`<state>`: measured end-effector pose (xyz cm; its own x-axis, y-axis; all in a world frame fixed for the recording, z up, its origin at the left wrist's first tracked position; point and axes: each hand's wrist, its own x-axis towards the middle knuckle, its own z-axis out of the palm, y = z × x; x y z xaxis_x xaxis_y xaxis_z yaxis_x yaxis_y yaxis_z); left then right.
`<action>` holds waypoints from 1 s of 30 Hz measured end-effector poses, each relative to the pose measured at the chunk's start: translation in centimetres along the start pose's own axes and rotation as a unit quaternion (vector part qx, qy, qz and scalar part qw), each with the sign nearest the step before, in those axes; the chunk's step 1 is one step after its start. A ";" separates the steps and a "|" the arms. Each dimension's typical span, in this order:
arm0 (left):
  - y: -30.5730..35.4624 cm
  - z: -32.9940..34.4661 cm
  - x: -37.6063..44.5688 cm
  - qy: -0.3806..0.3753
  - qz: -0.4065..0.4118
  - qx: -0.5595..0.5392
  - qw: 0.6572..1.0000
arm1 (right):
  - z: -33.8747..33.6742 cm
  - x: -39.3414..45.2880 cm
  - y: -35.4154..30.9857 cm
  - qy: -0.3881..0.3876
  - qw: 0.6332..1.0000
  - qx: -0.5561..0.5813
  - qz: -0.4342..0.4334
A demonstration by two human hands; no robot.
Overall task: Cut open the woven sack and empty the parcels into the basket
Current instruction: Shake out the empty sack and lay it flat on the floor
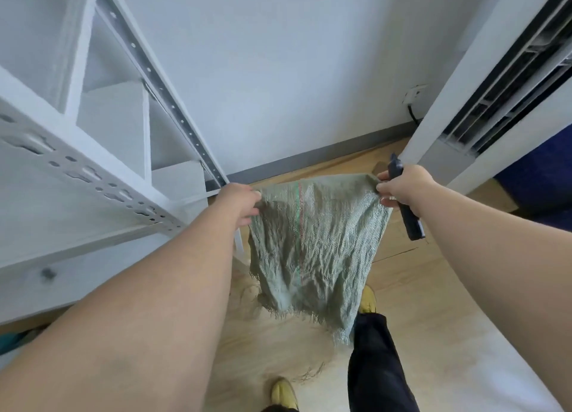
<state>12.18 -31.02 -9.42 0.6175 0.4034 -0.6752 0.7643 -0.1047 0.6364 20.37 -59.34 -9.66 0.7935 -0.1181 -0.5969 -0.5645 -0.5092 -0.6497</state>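
A grey-green woven sack (pixel 312 247) hangs flat and limp in front of me, its frayed cut edge at the bottom. My left hand (pixel 240 202) pinches its upper left corner. My right hand (pixel 402 190) pinches the upper right corner and also holds a dark utility knife (pixel 410 222), whose body sticks out above and below the fist. No parcels and no basket are in view. Loose threads lie on the floor below the sack.
A white metal shelving rack (pixel 102 170) stands close on the left. A tall white floor air conditioner (pixel 483 102) stands on the right, a white wall behind. My legs and yellow shoes (pixel 368 300) are on the wooden floor (pixel 411 303) under the sack.
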 end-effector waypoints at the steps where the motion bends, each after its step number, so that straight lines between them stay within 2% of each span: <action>1: 0.2 0.3 1.3 0.004 -0.002 -0.002 1.000 | 0.3 1.7 -0.3 -0.010 1.000 -0.004 0.000; 9: 3.5 3.4 12.7 0.091 -0.011 -0.033 0.995 | 1.8 14.5 -5.0 -0.069 0.997 0.012 -0.009; 14: 6.5 4.2 19.6 0.121 0.012 -0.049 0.991 | 3.8 20.9 -8.0 -0.048 0.998 0.009 -0.049; 20: 7.9 3.9 25.6 0.161 0.069 -0.048 0.983 | 7.3 25.8 -7.6 -0.006 0.998 0.029 -0.058; 23: 5.1 4.2 26.9 0.205 0.068 -0.034 0.976 | 10.6 27.1 -5.8 -0.014 0.999 0.020 -0.038; 26: -1.2 5.3 28.3 0.226 0.016 0.006 0.974 | 14.8 28.7 -1.6 -0.035 0.999 -0.012 -0.012; 30: -11.1 7.2 31.3 0.212 -0.045 0.046 0.975 | 21.5 30.9 6.1 -0.071 0.995 -0.067 0.025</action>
<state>24.35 -23.80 -40.28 0.4300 0.7518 -0.5000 0.8369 -0.1242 0.5330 36.54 -47.76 -42.23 0.7201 -0.0289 -0.6933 -0.5592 -0.6157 -0.5552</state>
